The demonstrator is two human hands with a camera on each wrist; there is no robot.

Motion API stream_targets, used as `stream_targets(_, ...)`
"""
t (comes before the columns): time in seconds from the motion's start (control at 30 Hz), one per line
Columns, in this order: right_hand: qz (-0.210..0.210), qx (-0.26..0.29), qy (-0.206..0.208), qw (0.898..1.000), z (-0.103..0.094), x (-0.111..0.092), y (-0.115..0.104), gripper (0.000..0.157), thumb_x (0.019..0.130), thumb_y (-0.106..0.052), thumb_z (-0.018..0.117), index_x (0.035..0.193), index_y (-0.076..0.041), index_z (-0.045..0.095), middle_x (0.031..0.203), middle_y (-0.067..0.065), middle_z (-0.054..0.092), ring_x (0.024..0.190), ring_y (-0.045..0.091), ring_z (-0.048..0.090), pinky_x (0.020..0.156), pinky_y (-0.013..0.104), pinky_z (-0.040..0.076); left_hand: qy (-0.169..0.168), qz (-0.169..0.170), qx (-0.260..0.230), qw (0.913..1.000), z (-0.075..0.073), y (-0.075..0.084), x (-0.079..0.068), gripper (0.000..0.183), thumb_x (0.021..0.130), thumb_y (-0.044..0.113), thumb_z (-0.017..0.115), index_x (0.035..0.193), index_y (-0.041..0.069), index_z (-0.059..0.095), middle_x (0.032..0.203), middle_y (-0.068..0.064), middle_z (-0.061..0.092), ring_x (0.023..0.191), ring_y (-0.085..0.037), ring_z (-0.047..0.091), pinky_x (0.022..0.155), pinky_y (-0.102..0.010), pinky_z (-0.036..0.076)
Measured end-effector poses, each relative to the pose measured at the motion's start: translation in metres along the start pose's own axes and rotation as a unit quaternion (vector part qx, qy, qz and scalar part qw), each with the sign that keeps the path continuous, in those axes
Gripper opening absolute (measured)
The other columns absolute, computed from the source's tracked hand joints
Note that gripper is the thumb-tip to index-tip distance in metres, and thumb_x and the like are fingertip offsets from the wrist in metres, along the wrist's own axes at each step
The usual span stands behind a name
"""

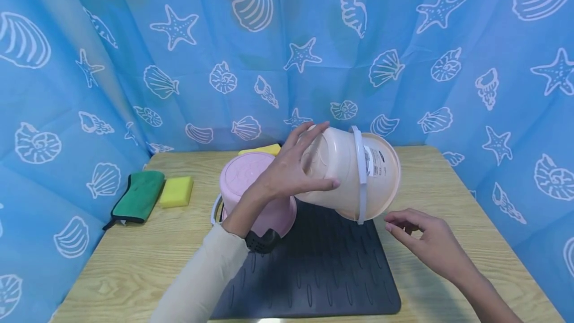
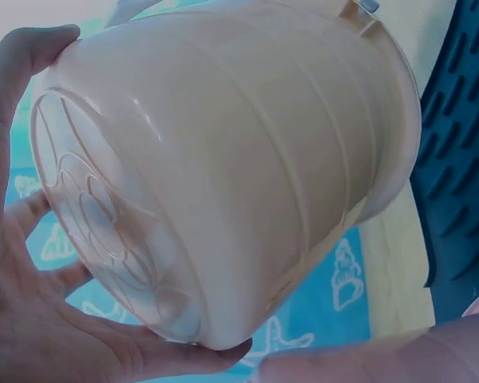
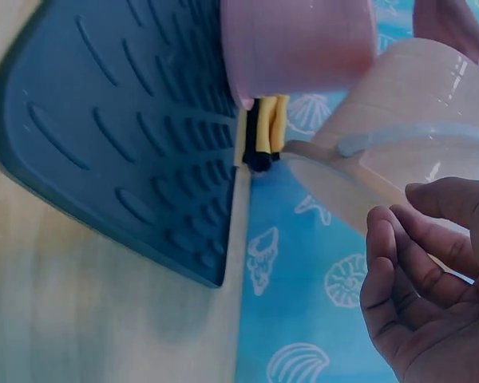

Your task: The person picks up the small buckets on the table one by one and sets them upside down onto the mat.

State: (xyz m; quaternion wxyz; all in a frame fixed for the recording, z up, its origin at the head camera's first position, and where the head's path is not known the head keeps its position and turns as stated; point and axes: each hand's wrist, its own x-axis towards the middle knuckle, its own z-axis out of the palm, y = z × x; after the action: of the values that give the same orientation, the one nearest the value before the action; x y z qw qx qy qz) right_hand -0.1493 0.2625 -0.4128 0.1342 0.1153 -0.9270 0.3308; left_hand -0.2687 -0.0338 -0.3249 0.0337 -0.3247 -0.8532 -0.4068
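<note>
A cream plastic bucket (image 1: 338, 158) with a pale handle (image 1: 361, 163) and a label is held tilted above a dark ribbed mat (image 1: 332, 268). My left hand (image 1: 289, 168) grips it round the base, its fingers and thumb spread over the bottom edge, as the left wrist view (image 2: 56, 319) shows. The bucket's mouth points to the right and slightly down. My right hand (image 1: 428, 241) hovers just below and right of the rim, fingers loosely bent and holding nothing. Upside down on the mat stands a pink bucket (image 1: 242, 178), partly covered by my left forearm.
At the left of the wooden table (image 1: 148, 263) lie a green cloth (image 1: 140, 197) and a yellow sponge (image 1: 176, 192). Another yellow thing (image 1: 269, 149) shows behind the pink bucket. A black item (image 1: 262, 241) sits by its front. Blue shell-print curtains (image 1: 287, 88) surround the table.
</note>
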Motion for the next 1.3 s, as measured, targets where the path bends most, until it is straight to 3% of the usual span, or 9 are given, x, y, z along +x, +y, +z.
stream_targets(0.4, -0.026, -0.007, -0.038, 0.999, 0.024, -0.013, 0.005, 0.013, 0.088, -0.015, 0.078, 0.099, -0.021, 0.076, 0.086, -0.020, 0.064, 0.074, 0.000, 0.057, 0.063, 0.026, 0.053, -0.016, -0.001, 0.033, 0.9993, 0.000, 0.005, 0.004, 0.102, 0.068, 0.056, 0.083, 0.155, 0.046, 0.029, 0.164, 0.006, 0.014, 0.148, -0.028, 0.019, 0.107, -0.060, 0.034)
stream_targets(0.7, -0.028, 0.024, -0.086, 0.996, 0.037, -0.020, 0.010, 0.010, 0.090, -0.015, 0.076, 0.100, -0.014, 0.074, 0.088, -0.010, 0.067, 0.075, -0.001, 0.057, 0.064, 0.025, 0.053, -0.037, -0.008, 0.044, 0.9983, -0.004, 0.005, 0.005, 0.103, 0.069, 0.056, 0.082, 0.156, 0.045, 0.026, 0.164, 0.003, 0.013, 0.148, -0.030, 0.019, 0.109, -0.061, 0.032)
stream_targets(0.83, -0.038, 0.029, -0.101, 0.994, 0.044, -0.023, 0.014, 0.011, 0.089, -0.012, 0.076, 0.100, -0.014, 0.074, 0.087, -0.012, 0.065, 0.075, -0.001, 0.057, 0.063, 0.026, 0.054, -0.051, -0.009, 0.064, 0.9966, -0.004, 0.006, 0.006, 0.104, 0.071, 0.058, 0.080, 0.157, 0.045, 0.024, 0.165, 0.001, 0.012, 0.148, -0.032, 0.019, 0.109, -0.061, 0.032)
stream_targets(1.0, -0.027, 0.036, -0.128, 0.991, 0.051, -0.027, 0.016, 0.012, 0.089, -0.011, 0.075, 0.100, -0.014, 0.073, 0.086, -0.019, 0.061, 0.073, -0.002, 0.057, 0.063, 0.024, 0.053, -0.069, -0.017, 0.088, 0.9936, -0.006, 0.008, 0.008, 0.103, 0.072, 0.059, 0.079, 0.157, 0.044, 0.022, 0.164, -0.001, 0.011, 0.147, -0.034, 0.019, 0.109, -0.062, 0.032)
stream_targets(1.3, -0.023, 0.058, -0.157, 0.986, 0.059, -0.031, 0.018, 0.010, 0.090, -0.013, 0.075, 0.099, -0.014, 0.073, 0.086, -0.016, 0.062, 0.072, -0.001, 0.057, 0.062, 0.023, 0.053, -0.086, -0.019, 0.115, 0.9895, -0.006, 0.010, 0.010, 0.102, 0.073, 0.061, 0.078, 0.157, 0.042, 0.024, 0.164, -0.004, 0.014, 0.145, -0.037, 0.023, 0.106, -0.062, 0.035)
